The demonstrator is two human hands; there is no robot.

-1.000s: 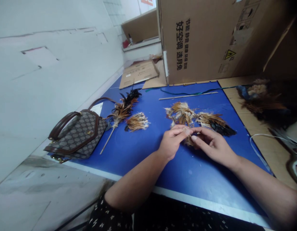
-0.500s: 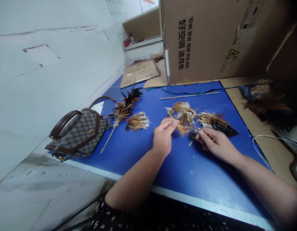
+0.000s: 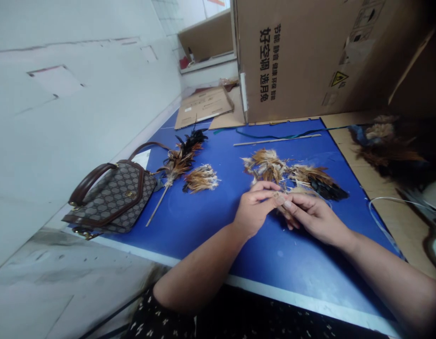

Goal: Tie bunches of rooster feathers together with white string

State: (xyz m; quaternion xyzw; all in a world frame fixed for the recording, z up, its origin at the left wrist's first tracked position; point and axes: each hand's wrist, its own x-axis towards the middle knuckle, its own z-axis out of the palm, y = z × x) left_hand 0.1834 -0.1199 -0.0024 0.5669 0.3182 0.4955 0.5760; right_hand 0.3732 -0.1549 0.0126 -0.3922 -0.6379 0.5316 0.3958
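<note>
My left hand [image 3: 255, 207] and my right hand [image 3: 311, 214] meet fingertip to fingertip over the blue table top [image 3: 204, 212]. Both pinch a small tuft of brown feathers [image 3: 279, 197] between them. Just behind the hands lies a loose pile of brown and tan feathers [image 3: 265, 165], with darker brown and black feathers [image 3: 318, 181] to its right. A smaller brown bundle [image 3: 202, 179] lies further left, next to a feather bunch on a thin stick [image 3: 177, 162].
A patterned brown handbag [image 3: 110, 197] sits at the table's left edge. A big cardboard box [image 3: 310, 56] stands at the back, a thin stick [image 3: 276, 140] before it. More dark feathers [image 3: 391, 150] and a white cord [image 3: 378, 207] lie on the right.
Half a second ago the hands were apart, the left one lifting brown feathers from the pile. They have come together again and both pinch the tuft.
</note>
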